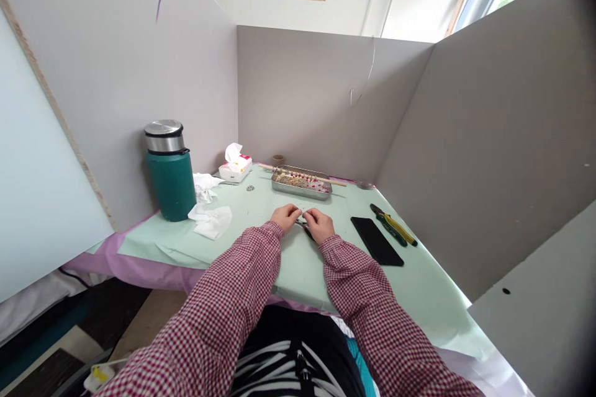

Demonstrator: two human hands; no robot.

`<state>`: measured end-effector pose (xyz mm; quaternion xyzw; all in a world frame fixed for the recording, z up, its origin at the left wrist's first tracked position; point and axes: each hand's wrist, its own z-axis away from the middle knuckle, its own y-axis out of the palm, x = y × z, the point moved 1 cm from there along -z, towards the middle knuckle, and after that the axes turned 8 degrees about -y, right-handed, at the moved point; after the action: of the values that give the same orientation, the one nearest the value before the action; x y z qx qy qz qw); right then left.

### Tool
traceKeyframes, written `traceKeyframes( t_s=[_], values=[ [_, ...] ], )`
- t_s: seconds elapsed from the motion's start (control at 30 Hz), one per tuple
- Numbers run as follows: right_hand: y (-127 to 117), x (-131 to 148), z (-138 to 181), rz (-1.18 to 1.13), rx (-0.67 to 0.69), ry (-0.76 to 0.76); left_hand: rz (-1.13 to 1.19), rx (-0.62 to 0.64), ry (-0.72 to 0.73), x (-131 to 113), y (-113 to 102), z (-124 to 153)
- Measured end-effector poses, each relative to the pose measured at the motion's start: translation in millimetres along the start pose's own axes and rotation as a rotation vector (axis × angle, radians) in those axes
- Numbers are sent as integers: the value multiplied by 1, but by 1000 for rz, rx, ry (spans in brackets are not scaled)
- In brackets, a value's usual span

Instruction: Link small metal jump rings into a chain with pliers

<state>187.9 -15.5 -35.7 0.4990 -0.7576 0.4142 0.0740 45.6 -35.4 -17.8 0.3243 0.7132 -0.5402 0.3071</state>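
My left hand [285,218] and my right hand [319,224] meet over the middle of the table, fingertips pinched close together. Whatever lies between the fingers is too small to make out. Partly under my right hand is a dark-handled tool [307,231], its kind hidden. Just beyond my hands stands a metal tray [302,193] with small beads in red, white and tan. A thin wooden stick [338,183] with beads along it rests across the tray.
To the right lie a black phone [377,240] and pliers with green and yellow handles [395,226]. On the left are a green flask [171,183], crumpled tissues [212,221] and a tissue pack [235,167]. A brown tape roll [278,160] sits behind the tray. Grey partitions [321,99] enclose the table.
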Motion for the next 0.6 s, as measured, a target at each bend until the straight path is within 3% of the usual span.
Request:
traceKeyframes(
  t_s=[0.33, 0.6],
  values=[
    [0, 1, 0, -63, 11, 56, 489, 137, -143, 3, -1, -3],
    [0, -1, 0, -62, 0, 70, 613, 199, -150, 5, 1, -5]
  ],
)
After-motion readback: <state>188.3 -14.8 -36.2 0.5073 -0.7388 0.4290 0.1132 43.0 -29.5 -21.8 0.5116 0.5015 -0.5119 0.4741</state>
